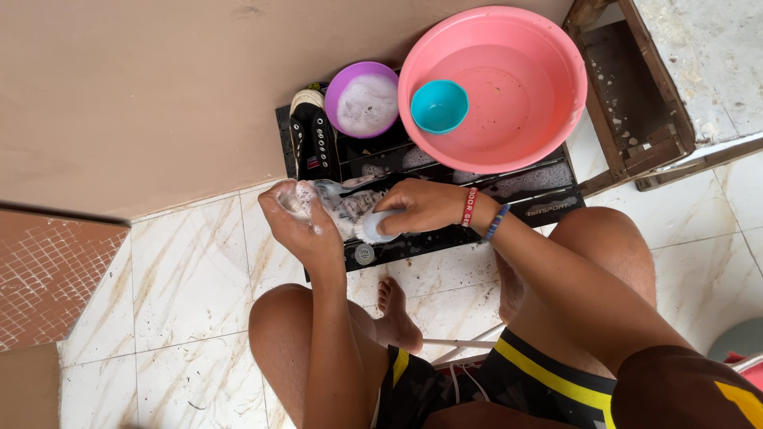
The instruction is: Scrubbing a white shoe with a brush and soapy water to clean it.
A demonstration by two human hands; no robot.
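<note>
Your left hand (298, 218) grips the toe end of the soapy shoe (338, 202), whose long axis runs straight across to your right hand (417, 206). That hand is clenched on a pale brush (373, 229), pressed against the shoe's near side.

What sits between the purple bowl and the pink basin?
Nothing between them: the purple bowl and pink basin nearly touch, head view. The teal cup sits inside the basin.

I am holding a shoe (342, 205) between my hands above the mat (540, 199). A small cup (439, 106) is sitting in the basin (548, 71); a bowl (364, 99) is standing left of it.
</note>
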